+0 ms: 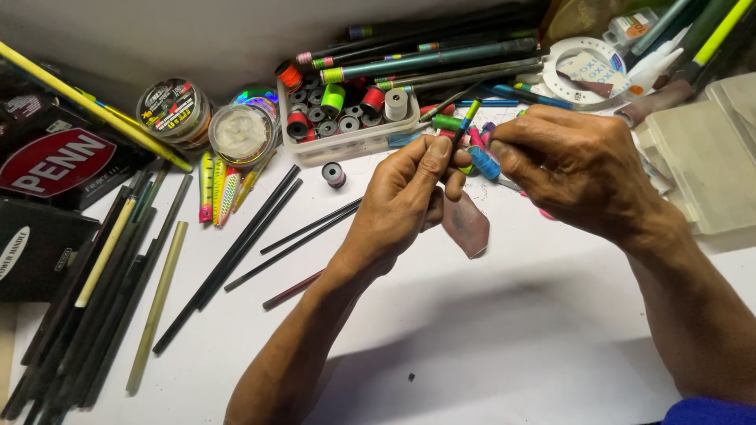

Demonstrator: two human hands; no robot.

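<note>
Over the white bench [488, 346], the left hand [398, 205] has its grip closed on a thin dark rod [463, 130], while the right hand [579, 169] pinches a blue spool [484, 163]. Beyond, four loose dark rods [260, 236], three bright lures [216, 187], then a clear tub of spools [346, 142] and two round line reels [206, 122].

Both hands are up over the white worktop [488, 338]. The left hand [402, 201] pinches a thin dark rod [465, 126] with green and yellow bands, tilted up and away. The right hand [571, 169] sits just beside it, fingers closed on a small blue spool [484, 163] right at the rod. A brownish scrap [466, 226] lies flat under the hands. Behind them there's a clear tray of thread spools [346, 118], one loose spool [334, 174] near it. Dark rod blanks [236, 252] are scattered to the left, a few bright lures [219, 187] beside them.
</note>
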